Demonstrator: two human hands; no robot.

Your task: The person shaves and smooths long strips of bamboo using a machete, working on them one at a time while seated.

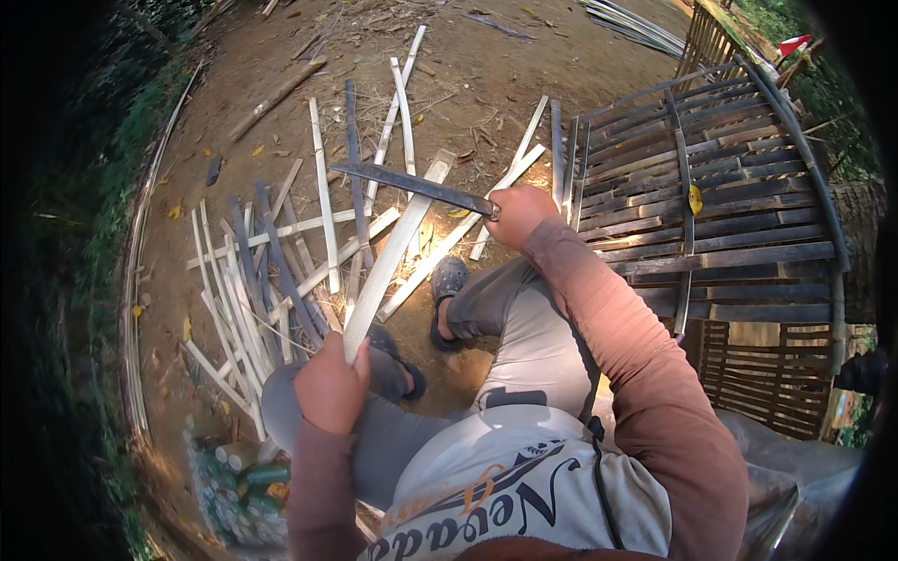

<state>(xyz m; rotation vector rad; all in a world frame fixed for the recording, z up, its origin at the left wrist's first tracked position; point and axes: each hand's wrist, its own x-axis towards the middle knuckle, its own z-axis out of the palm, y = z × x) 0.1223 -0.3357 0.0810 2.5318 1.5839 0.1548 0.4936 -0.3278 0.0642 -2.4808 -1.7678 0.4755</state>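
My left hand (333,385) is closed around the near end of a pale split bamboo strip (393,262), which slants up and away to the right. In my right hand (520,217) is the handle of a machete (412,183). Its long dark blade points left and crosses over the strip near the strip's far end. Whether the edge touches the strip, I cannot tell. Below the strip, more pale and dark bamboo strips (324,201) lie scattered on the ground in front of my feet.
To the right stands a slatted bamboo bench (739,187). A plastic bag of green bottles (248,481) sits at the lower left. A short wooden pole (277,98) lies on the dirt farther off, and long poles (636,25) lie at the far right. Greenery borders the left side.
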